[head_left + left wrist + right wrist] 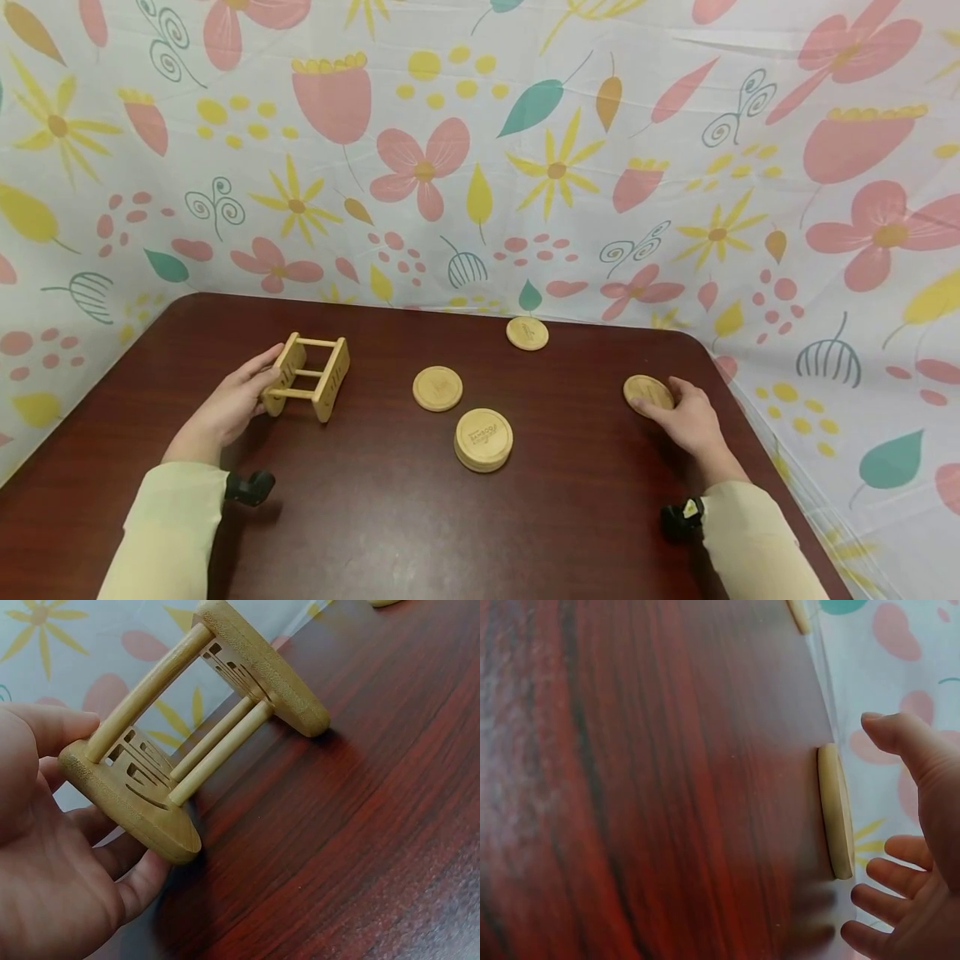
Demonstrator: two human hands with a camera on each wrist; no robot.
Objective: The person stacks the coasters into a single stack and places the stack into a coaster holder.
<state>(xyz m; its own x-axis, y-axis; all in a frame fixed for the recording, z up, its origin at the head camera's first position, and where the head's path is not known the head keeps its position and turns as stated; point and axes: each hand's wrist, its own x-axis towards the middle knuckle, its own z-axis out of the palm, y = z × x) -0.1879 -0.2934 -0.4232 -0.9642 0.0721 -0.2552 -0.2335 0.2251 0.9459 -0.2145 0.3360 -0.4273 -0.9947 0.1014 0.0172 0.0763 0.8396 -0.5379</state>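
nearest: a coaster stack [483,438]. beyond, well apart: left hand [237,397] gripping the wooden rack [332,382] at left; right hand [692,418] spread at a right-end coaster [647,391], contact unclear. between them, a middle coaster [438,388]; farthest, a rear coaster [527,333].

Slotted wooden rack [333,380], round coaster [646,390] lying flat, apparently engraved

Head: high, facing forward and down over bench [360,517], floral cloth [570,192] beyond.
Left wrist: close, tilted, facing wooden coaster holder [225,751].
Right wrist: low, close, turned sideways, wooden coaster [836,814] edge-on.
Shared, all views: bench, floral cloth.
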